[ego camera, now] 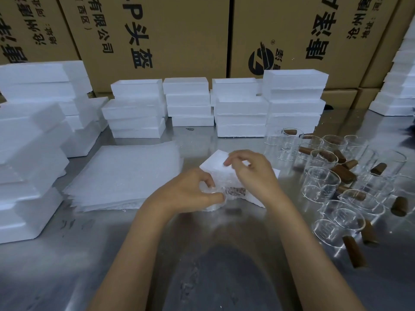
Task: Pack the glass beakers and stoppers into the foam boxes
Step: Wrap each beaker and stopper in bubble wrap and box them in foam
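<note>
A white foam box (215, 161) lies on the steel table in front of me. My left hand (190, 193) grips a glass beaker (214, 199) wrapped in thin foam sheet at the box's near edge. A brown stopper (233, 191) shows through the wrap beside it. My right hand (251, 170) hovers over the box with curled fingers pinching the wrap. Several bare glass beakers (323, 182) and brown stoppers (342, 172) lie scattered to the right.
A stack of thin foam sheets (125, 178) lies left of the box. Stacks of white foam boxes (242, 108) line the back and the left side (29, 153). Cardboard cartons (157, 34) stand behind them. More foam boxes (399, 86) sit at far right.
</note>
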